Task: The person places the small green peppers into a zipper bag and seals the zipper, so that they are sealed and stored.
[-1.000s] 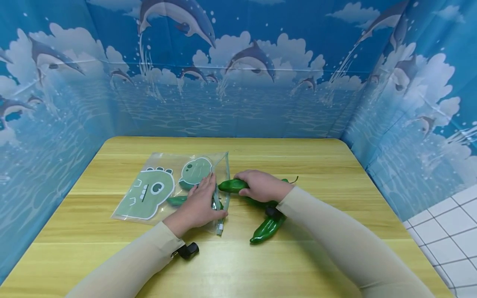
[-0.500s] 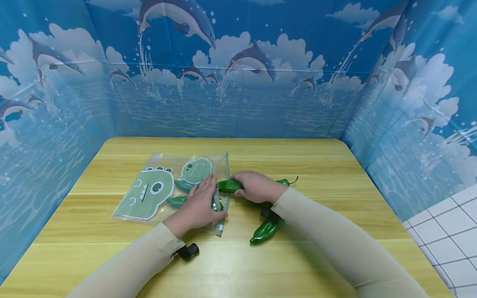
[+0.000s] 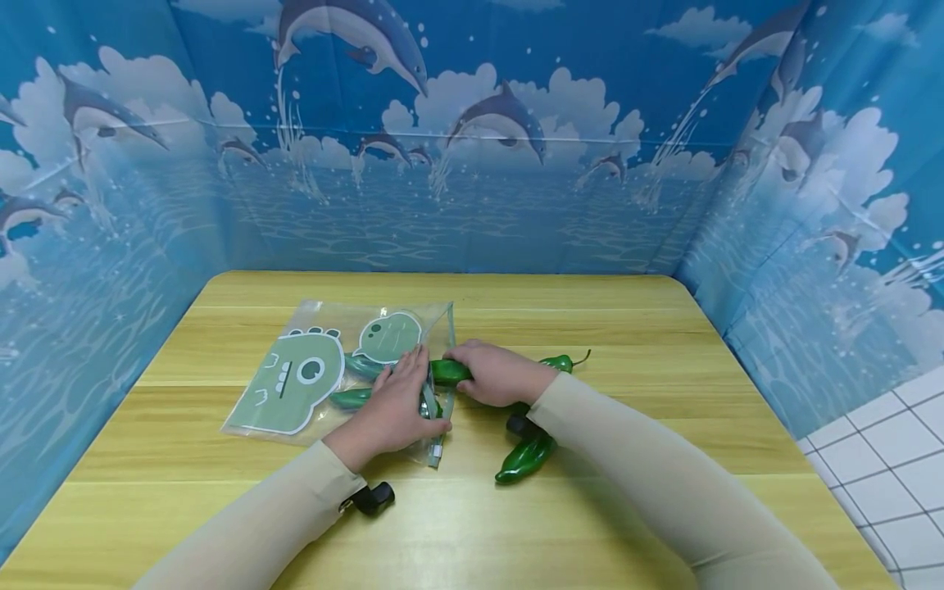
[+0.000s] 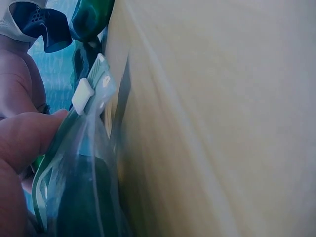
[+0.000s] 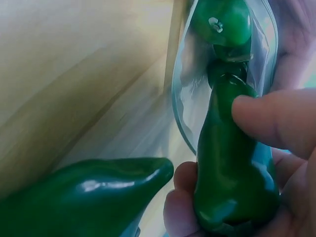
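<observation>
My left hand lies over a clear zip bag with green cartoon print, fingers straight and thumb spread beside the mouth. The white slider is near that thumb. My right hand grips a green pepper between thumb and fingers, its front end at the open bag mouth. Inside the bag are more peppers, one with its stem end toward the opening and another seen through the film. Part of the bag's contents is hidden under my left hand.
Two loose green peppers lie right of the bag, a nearer one and a stemmed one partly behind my right hand. They rest on a wooden table. Dolphin-print curtains enclose its back and sides.
My right hand has moved left, bringing the pepper's front end into the bag mouth. A pepper inside the bag shows farther left. My left hand stays in place.
</observation>
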Tool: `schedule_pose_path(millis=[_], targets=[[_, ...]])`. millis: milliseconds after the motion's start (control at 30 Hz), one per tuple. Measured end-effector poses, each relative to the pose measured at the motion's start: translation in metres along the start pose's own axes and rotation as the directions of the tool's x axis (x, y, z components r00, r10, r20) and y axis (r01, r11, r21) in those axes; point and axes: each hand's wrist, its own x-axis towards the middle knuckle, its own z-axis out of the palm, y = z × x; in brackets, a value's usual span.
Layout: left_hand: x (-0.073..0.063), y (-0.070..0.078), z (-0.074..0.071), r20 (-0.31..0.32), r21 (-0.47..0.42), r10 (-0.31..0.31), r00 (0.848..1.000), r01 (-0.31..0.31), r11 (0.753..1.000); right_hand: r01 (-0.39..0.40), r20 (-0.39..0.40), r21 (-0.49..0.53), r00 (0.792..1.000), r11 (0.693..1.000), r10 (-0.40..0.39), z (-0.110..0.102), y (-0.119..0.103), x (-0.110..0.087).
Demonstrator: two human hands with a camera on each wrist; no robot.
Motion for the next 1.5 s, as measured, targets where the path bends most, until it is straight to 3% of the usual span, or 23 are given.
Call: schedule_pose_path(millis=[467, 667, 800, 1267, 1500], targets=[[0.001, -0.001, 0.004, 0.009, 0.021, 0.004, 1.000, -0.005, 1.000, 0.007, 0.024, 0.023, 1.000, 1.000, -0.007, 0.008, -0.004, 0.006], [0.002, -0.002, 0.005, 0.007, 0.021, 0.008, 1.000, -0.008, 1.000, 0.013, -0.006, 0.013, 1.000, 1.000, -0.012, 0.011, -0.006, 0.011], [0.003, -0.002, 0.005, 0.005, 0.020, 0.004, 1.000, -0.004, 1.000, 0.012, -0.039, 0.074, 0.999, 0.997, -0.010, 0.011, -0.007, 0.014], [0.002, -0.002, 0.004, 0.011, 0.020, -0.002, 1.000, 0.002, 1.000, -0.043, -0.057, 0.125, 0.997, 0.991, 0.051, 0.013, -0.007, 0.020], [0.002, 0.000, 0.002, 0.017, 0.042, -0.002, 1.000, 0.001, 0.999, -0.088, -0.008, 0.132, 0.996, 0.987, 0.090, 0.013, -0.003, 0.018]])
